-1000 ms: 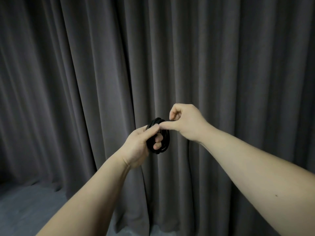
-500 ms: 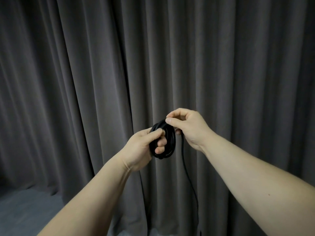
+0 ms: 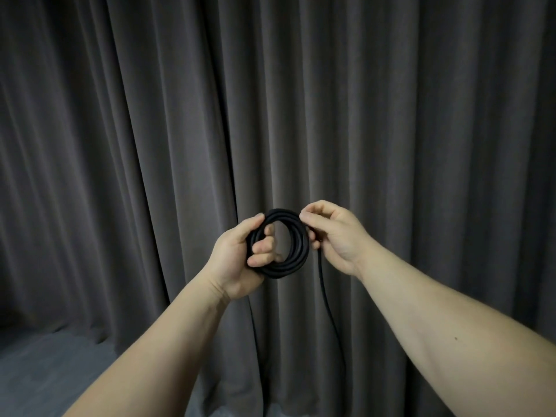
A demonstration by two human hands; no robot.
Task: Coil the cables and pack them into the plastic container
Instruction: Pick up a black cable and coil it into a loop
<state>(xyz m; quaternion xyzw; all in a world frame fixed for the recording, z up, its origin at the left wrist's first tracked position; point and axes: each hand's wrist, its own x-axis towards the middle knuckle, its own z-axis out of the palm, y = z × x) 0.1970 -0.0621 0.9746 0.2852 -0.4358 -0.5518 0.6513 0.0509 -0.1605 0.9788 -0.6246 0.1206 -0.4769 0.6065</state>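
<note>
Coiling approx. mid-way: L hand (image 3: pixel 237 254) grips black cable coil (image 3: pixel 296 251) of several turns, held up at centre w/ curtain far behind, R hand (image 3: pixel 334 233) pinches next loop at coil's right, tail (image 3: pixel 326 305) hangs uncoiled, container not in view, packing not begun.

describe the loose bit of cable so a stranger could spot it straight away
Before the grey curtain, both hands meet at a black coil. From the right hand one loose strand hangs down. Unlike the wound loops, it is single and uncoiled.

Two bare forearms, sleeveless to the frame's edge, small dark mole on the right forearm (image 3: pixel 456 338).
</note>
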